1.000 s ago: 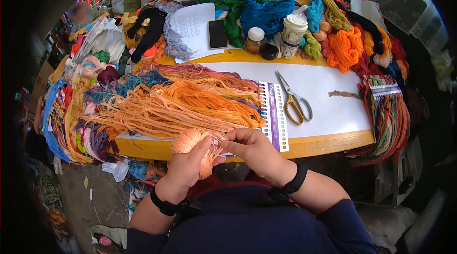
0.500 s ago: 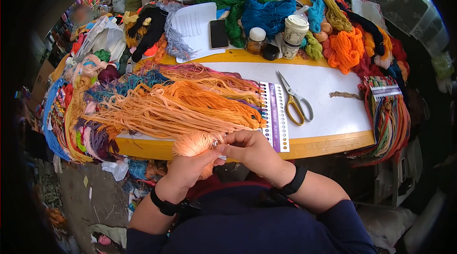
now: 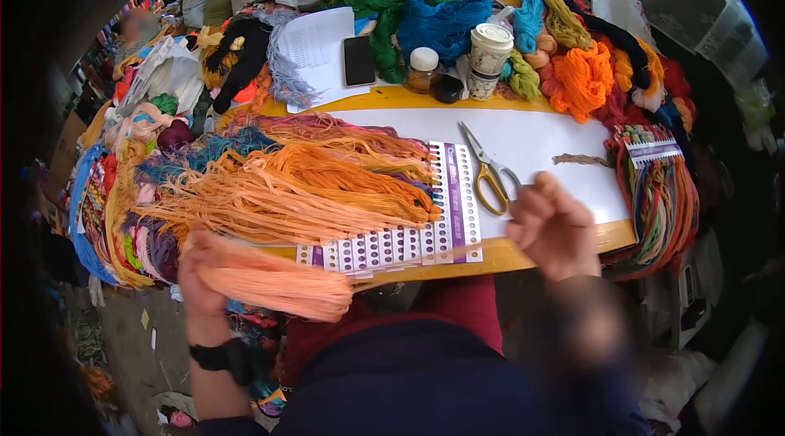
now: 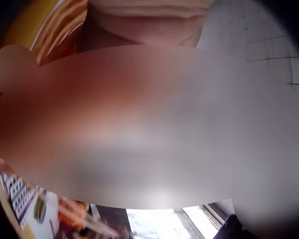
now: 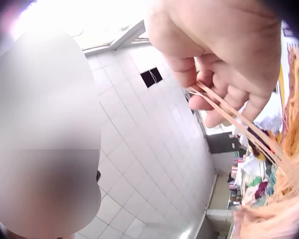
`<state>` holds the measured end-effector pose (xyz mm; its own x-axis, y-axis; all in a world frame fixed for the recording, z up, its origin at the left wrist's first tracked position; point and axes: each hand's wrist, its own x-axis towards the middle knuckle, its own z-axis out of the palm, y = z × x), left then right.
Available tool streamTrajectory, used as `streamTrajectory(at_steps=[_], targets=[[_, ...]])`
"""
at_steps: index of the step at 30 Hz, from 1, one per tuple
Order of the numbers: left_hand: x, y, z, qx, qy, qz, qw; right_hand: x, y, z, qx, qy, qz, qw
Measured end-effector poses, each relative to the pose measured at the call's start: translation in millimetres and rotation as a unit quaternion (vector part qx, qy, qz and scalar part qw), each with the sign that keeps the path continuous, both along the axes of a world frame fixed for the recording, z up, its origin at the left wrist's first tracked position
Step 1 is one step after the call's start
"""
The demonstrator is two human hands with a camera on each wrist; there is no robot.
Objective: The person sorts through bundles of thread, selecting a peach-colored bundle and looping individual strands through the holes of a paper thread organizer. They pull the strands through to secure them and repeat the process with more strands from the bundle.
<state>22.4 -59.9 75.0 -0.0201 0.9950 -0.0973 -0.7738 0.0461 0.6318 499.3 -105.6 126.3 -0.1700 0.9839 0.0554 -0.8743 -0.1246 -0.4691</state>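
Observation:
My left hand [image 3: 200,272] grips one end of a peach thread skein [image 3: 278,281] in front of the table's near edge. Out to the right, my right hand [image 3: 556,228] pinches a few peach strands [image 3: 425,258] drawn taut from the skein's other end. In the right wrist view, the strands [image 5: 234,117] run from between thumb and fingers back to the skein. Most of the left wrist view is blurred. Beyond the hands, peach and orange thread bundles [image 3: 262,191] hang from punched white-and-purple cards [image 3: 458,199] on the table.
Scissors [image 3: 489,174] with yellow and grey handles lie right of the cards. A short brown strand [image 3: 580,160] and a second threaded card [image 3: 654,150] are farther right. A phone [image 3: 358,62], a jar [image 3: 422,68], a paper cup [image 3: 488,52] and piled yarn line the back.
The hands were together at the skein; now they are wide apart. The left has moved left with the skein, and the right has pulled strands out to the right.

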Motion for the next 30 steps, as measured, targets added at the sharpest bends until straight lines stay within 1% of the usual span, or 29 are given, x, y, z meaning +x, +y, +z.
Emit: streamTrajectory(at_steps=[2, 3, 4, 5, 6, 7, 8, 9, 10, 11, 12, 13, 14, 15, 16, 17, 18, 20, 21, 22, 23, 24, 25, 26, 27, 28, 29, 30], targets=[[-69.3, 1.0, -8.1, -0.044, -0.076, 0.080, 0.993, 58.0, -3.7, -5.4, 0.023, -0.117, -0.062, 0.991], [-102.5, -0.8, -11.6, -0.045, -0.075, 0.079, 0.993, 89.9, -5.8, -7.2, 0.003, -0.239, -0.148, 0.960], [-133.3, -3.7, -13.7, -0.042, 0.011, 0.131, 0.991, 121.5, -8.5, -7.7, -0.018, -0.355, -0.230, 0.906], [-146.6, -5.3, -12.8, -0.038, 0.098, 0.180, 0.978, 154.9, -11.9, -6.3, -0.049, -0.428, -0.330, 0.840], [-138.8, -6.6, -3.1, -0.040, 0.098, 0.178, 0.978, 179.6, -14.8, -5.5, -0.079, -0.492, -0.422, 0.757], [-120.4, -8.7, 14.0, -0.054, 0.166, 0.217, 0.961, 191.6, -17.0, -6.3, -0.081, -0.492, -0.423, 0.757], [-96.8, -9.7, 29.8, -0.068, 0.232, 0.254, 0.937, 200.7, -18.3, -7.7, -0.066, -0.599, -0.506, 0.617], [-61.3, -8.3, 42.3, -0.073, 0.242, 0.216, 0.943, 204.8, -19.2, -8.5, -0.048, -0.684, -0.569, 0.454], [-42.9, -3.3, 38.7, -0.071, 0.219, 0.138, 0.963, 188.3, -17.4, -8.0, -0.032, -0.704, -0.516, 0.486], [-25.1, 3.2, 31.1, -0.067, 0.193, 0.059, 0.977, 148.3, -8.9, -4.6, -0.045, -0.719, -0.484, 0.497], [3.6, 11.4, 24.8, -0.095, 0.184, -0.002, 0.978, 130.5, -3.7, -11.3, -0.044, -0.721, -0.376, 0.581], [38.7, 17.8, 23.0, -0.122, 0.173, -0.064, 0.975, 102.0, 6.8, -30.7, -0.048, -0.611, -0.312, 0.725], [84.3, 18.4, 33.3, -0.134, 0.185, -0.119, 0.966, 72.8, 12.5, -36.0, -0.095, -0.579, -0.222, 0.779], [126.2, 18.0, 43.0, -0.146, 0.197, -0.175, 0.953, 52.1, 20.3, -42.0, -0.117, -0.568, -0.139, 0.803], [155.7, 19.6, 42.4, -0.127, 0.221, -0.200, 0.946, 32.6, 21.9, -41.4, -0.089, -0.566, -0.095, 0.814], [173.2, 22.5, 40.3, -0.108, 0.244, -0.225, 0.937, 25.3, 25.4, -55.7, -0.058, -0.533, -0.095, 0.839], [177.5, 24.8, 42.4, -0.109, 0.243, -0.230, 0.936, 33.0, 23.1, -54.0, -0.062, -0.534, -0.098, 0.838], [182.5, 26.9, 50.1, -0.056, 0.275, -0.226, 0.933, 52.7, 17.6, -30.3, -0.074, -0.554, -0.162, 0.813], [166.5, 30.6, 48.4, -0.046, 0.280, -0.202, 0.937, 74.0, 12.9, -19.0, -0.106, -0.565, -0.220, 0.788], [153.7, 31.7, 52.2, -0.092, 0.268, -0.131, 0.950, 104.3, 5.6, -10.4, -0.116, -0.523, -0.266, 0.802], [138.3, 32.9, 54.0, -0.138, 0.254, -0.059, 0.956, 135.5, -2.6, -0.9, -0.123, -0.518, -0.313, 0.787], [104.0, 38.4, 46.0, -0.113, 0.238, -0.046, 0.964, 165.2, -11.9, 4.2, -0.122, -0.518, -0.377, 0.758], [64.5, 43.9, 37.2, -0.089, 0.221, -0.033, 0.971, 209.5, -23.3, -6.5, -0.048, -0.532, -0.430, 0.728], [34.4, 43.8, 37.7, -0.073, 0.211, -0.008, 0.975, 237.4, -38.2, 7.9, -0.141, -0.413, -0.478, 0.762], [7.5, 41.0, 42.6, -0.058, 0.201, 0.019, 0.978, 263.4, -47.7, 13.5, -0.131, -0.325, -0.532, 0.771], [-19.2, 38.3, 44.4, -0.059, 0.202, 0.018, 0.977, 262.2, -63.9, 29.7, -0.113, -0.289, -0.557, 0.770], [-43.6, 35.1, 45.9, -0.051, 0.219, 0.064, 0.972, 292.4, -74.9, 27.1, -0.159, -0.349, -0.725, 0.573], [-55.3, 31.8, 49.8, -0.042, 0.234, 0.112, 0.965, 306.8, -85.3, 27.7, -0.093, -0.346, -0.745, 0.562]])
